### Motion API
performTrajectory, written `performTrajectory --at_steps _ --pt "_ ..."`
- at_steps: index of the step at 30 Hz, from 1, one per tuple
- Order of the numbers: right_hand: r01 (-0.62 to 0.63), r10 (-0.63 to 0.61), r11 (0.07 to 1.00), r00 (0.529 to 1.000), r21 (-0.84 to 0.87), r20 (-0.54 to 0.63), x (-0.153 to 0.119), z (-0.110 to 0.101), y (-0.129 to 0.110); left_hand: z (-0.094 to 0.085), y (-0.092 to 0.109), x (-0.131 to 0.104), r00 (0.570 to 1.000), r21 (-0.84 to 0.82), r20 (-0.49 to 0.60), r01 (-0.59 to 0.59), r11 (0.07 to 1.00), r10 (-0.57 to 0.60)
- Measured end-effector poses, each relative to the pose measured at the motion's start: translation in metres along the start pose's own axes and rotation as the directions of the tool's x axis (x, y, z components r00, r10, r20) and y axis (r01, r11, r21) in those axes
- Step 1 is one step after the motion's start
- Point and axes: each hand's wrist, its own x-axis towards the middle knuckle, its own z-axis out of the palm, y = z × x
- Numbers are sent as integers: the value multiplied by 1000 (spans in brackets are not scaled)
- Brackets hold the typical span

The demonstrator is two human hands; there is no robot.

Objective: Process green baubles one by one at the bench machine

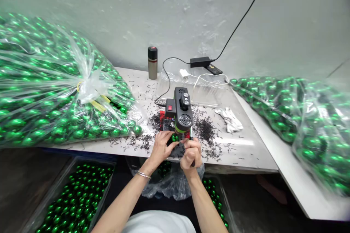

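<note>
A small black bench machine with a green band, like a mini drill press (183,107), stands near the table's front edge. Under its head is a shiny green ball (175,137), pinched between the thumb and fingers of my left hand (162,146). On the machine's right side my right hand (191,153) is closed around a black handle (193,163), most of which the fingers cover. The ball's underside and the tool tip above it are hidden.
Black shavings (205,129) litter the white table. Behind stand a bottle (152,63) and a power adapter (201,62); a white glove (230,119) lies right. Bags of green balls (35,91) flank the machine. Below the edge sits a bin of balls (73,196).
</note>
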Motion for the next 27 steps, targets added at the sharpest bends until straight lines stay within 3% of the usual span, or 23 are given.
performTrajectory --at_steps 6,12,15,19,21,24,27 --pt "133 -131 991 988 -18 82 12 -3 -4 0 -2 1 1000 11 8 -5 1000 5" --pt "-64 64 998 998 28 6 42 -9 -30 0 0 -1 1000 0 -3 -28 1000 28" --pt "-162 161 986 987 44 25 54 -13 -40 -9 5 -20 998 27 -11 -69 997 69" --pt "-142 138 987 989 79 54 51 -15 -40 -28 6 -62 987 74 54 -157 985 153" --pt "-129 125 987 991 99 44 44 -13 -35 -41 0 -71 976 85 94 -204 975 196" --pt "-123 124 984 992 131 -4 33 -9 -28 -67 -16 -51 990 193 -29 -131 972 139" --pt "-134 139 981 990 137 -26 29 -7 -24 -103 -38 6 965 353 -262 120 928 -25"
